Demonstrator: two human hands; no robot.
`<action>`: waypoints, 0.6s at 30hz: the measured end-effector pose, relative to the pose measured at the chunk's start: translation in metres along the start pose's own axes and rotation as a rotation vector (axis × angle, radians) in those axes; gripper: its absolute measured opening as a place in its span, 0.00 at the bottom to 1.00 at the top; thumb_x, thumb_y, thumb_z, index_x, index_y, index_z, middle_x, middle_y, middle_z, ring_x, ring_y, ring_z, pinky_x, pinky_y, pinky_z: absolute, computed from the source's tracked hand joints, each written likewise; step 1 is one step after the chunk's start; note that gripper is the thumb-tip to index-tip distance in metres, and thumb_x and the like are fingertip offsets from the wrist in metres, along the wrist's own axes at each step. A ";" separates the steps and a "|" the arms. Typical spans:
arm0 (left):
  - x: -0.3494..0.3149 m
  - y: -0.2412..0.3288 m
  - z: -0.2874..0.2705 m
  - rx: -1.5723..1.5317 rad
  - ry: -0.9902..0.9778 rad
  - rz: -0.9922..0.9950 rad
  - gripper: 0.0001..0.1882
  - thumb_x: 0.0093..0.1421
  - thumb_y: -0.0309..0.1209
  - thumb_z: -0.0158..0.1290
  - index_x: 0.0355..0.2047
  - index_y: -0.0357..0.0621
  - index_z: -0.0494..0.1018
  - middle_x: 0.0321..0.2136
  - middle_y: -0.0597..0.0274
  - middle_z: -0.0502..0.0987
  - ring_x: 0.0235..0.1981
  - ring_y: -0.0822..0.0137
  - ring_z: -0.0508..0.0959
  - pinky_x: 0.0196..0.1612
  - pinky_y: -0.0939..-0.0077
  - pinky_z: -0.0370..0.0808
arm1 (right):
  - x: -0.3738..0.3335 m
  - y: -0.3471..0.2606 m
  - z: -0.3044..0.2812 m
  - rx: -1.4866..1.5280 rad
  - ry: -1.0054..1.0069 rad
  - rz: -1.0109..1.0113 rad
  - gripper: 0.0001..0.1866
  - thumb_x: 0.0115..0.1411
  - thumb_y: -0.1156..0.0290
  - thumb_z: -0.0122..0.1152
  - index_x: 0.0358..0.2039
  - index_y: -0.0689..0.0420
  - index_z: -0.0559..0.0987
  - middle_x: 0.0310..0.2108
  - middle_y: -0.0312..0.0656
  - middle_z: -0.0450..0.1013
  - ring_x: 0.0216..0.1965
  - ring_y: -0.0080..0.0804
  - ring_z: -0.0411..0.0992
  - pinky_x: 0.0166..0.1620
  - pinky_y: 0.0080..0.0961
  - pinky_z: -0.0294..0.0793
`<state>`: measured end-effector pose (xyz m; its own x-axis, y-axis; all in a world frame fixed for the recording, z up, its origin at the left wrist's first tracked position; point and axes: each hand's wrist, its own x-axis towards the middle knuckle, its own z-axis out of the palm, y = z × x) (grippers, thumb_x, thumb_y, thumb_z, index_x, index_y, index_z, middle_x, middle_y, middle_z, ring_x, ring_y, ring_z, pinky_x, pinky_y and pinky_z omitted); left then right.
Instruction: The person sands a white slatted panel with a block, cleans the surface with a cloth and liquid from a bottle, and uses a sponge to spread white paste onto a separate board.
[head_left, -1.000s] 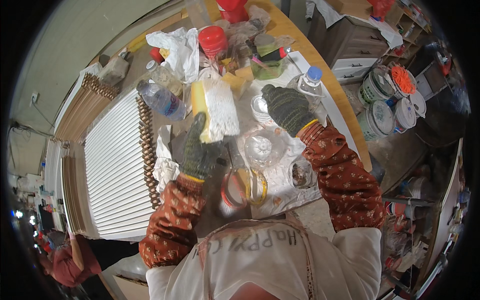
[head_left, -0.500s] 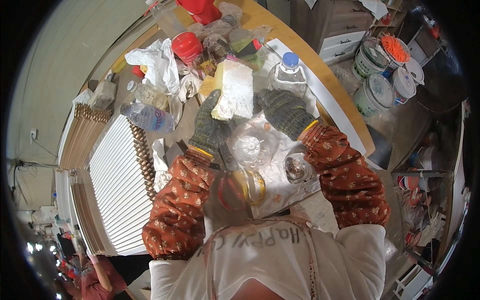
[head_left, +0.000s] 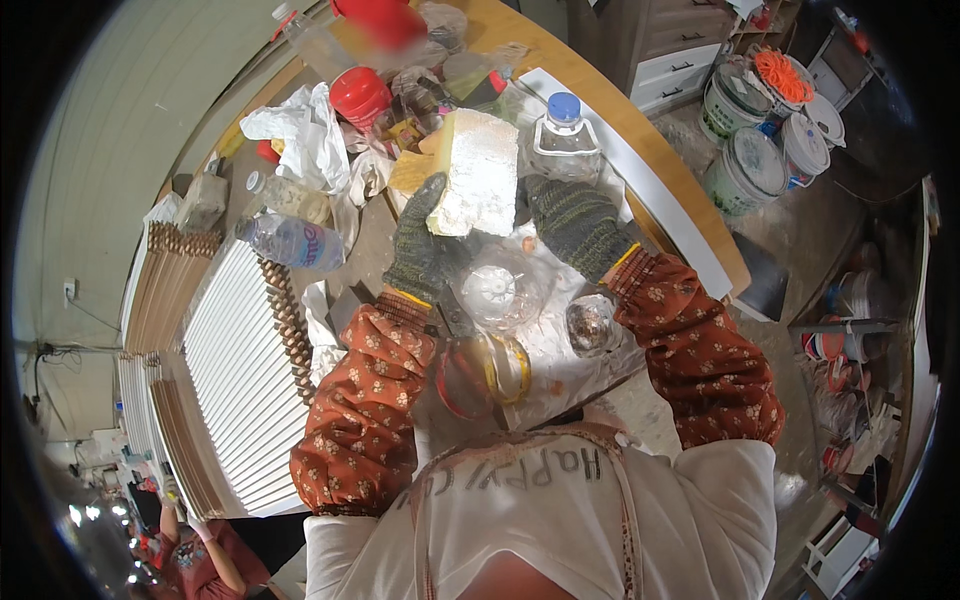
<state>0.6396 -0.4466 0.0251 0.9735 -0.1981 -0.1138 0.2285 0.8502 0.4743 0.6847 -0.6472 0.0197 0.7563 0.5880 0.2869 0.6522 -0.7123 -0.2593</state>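
Note:
A thick spongy-looking block point(head_left: 478, 175), pale yellow at its side and coated in rough white on its face, is held tilted between my gloved hands. My left hand point(head_left: 416, 245), in a dark grey-green knit glove, grips its lower left edge with the thumb showing and the other fingers mostly hidden. Against the lower right edge lies my right hand point(head_left: 580, 225) in a matching glove, its fingertips partly behind the block. Below the block, a clear round plastic container point(head_left: 492, 288) sits on a stained white sheet point(head_left: 545, 372). A smaller clear cup point(head_left: 593, 325) with brownish contents stands near my right wrist.
A clear blue-capped jug point(head_left: 565, 150) stands behind my right hand. Bottles point(head_left: 295, 242), white crumpled plastic point(head_left: 300, 140) and a red-lidded jar point(head_left: 360, 97) crowd the left and back. Stacked white strips point(head_left: 245, 380) lie left. Lidded buckets point(head_left: 745, 170) stand at right. Another person point(head_left: 205, 555) is at lower left.
The block has shifted slightly to the right, with both hands still at its sides. The whole view has also moved a little.

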 end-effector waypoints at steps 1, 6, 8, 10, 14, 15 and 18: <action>0.001 0.001 -0.003 0.005 -0.012 -0.018 0.29 0.64 0.41 0.46 0.59 0.32 0.59 0.52 0.46 0.71 0.51 0.53 0.75 0.55 0.56 0.72 | 0.000 0.000 0.002 0.023 0.006 0.001 0.09 0.52 0.70 0.58 0.32 0.59 0.74 0.24 0.46 0.75 0.27 0.44 0.76 0.30 0.38 0.75; 0.003 0.000 -0.005 0.070 0.032 -0.007 0.30 0.63 0.39 0.48 0.59 0.30 0.58 0.51 0.45 0.72 0.49 0.54 0.76 0.53 0.58 0.75 | 0.006 0.029 0.033 -0.116 -0.172 -0.123 0.15 0.58 0.65 0.52 0.42 0.59 0.74 0.33 0.49 0.72 0.33 0.41 0.73 0.39 0.37 0.73; 0.002 -0.004 0.001 0.041 0.017 -0.010 0.29 0.64 0.39 0.48 0.59 0.30 0.58 0.51 0.45 0.72 0.49 0.54 0.76 0.54 0.57 0.74 | 0.002 0.036 0.030 -0.083 -0.139 -0.240 0.14 0.58 0.66 0.51 0.41 0.60 0.75 0.36 0.49 0.72 0.35 0.42 0.73 0.40 0.38 0.73; 0.002 -0.005 0.002 0.027 -0.001 -0.016 0.29 0.64 0.39 0.48 0.58 0.30 0.59 0.51 0.45 0.72 0.50 0.54 0.76 0.54 0.57 0.74 | 0.002 0.026 0.016 0.063 -0.252 -0.076 0.13 0.60 0.66 0.52 0.41 0.61 0.75 0.38 0.46 0.72 0.34 0.38 0.74 0.37 0.36 0.73; 0.002 0.001 -0.008 0.029 -0.030 -0.028 0.29 0.64 0.39 0.47 0.59 0.31 0.59 0.52 0.46 0.72 0.51 0.54 0.75 0.55 0.57 0.72 | -0.005 0.037 0.048 0.729 -0.215 0.206 0.11 0.63 0.66 0.53 0.38 0.60 0.76 0.34 0.40 0.73 0.29 0.28 0.73 0.31 0.28 0.74; 0.001 0.003 -0.010 0.029 -0.030 -0.025 0.29 0.64 0.40 0.47 0.59 0.32 0.59 0.52 0.47 0.72 0.51 0.54 0.75 0.56 0.57 0.72 | -0.007 0.040 0.054 0.870 -0.188 0.237 0.10 0.63 0.66 0.54 0.37 0.60 0.76 0.32 0.39 0.73 0.27 0.26 0.72 0.29 0.25 0.73; -0.004 0.007 -0.011 -0.010 -0.044 -0.042 0.28 0.65 0.40 0.46 0.59 0.34 0.59 0.53 0.49 0.71 0.53 0.55 0.74 0.57 0.57 0.71 | -0.009 0.040 0.054 1.067 -0.161 0.311 0.11 0.57 0.64 0.58 0.33 0.58 0.78 0.29 0.39 0.73 0.27 0.29 0.72 0.31 0.25 0.73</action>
<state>0.6371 -0.4342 0.0195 0.9623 -0.2549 -0.0952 0.2695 0.8454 0.4612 0.7069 -0.6600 -0.0424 0.8413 0.5397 -0.0305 0.0860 -0.1893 -0.9781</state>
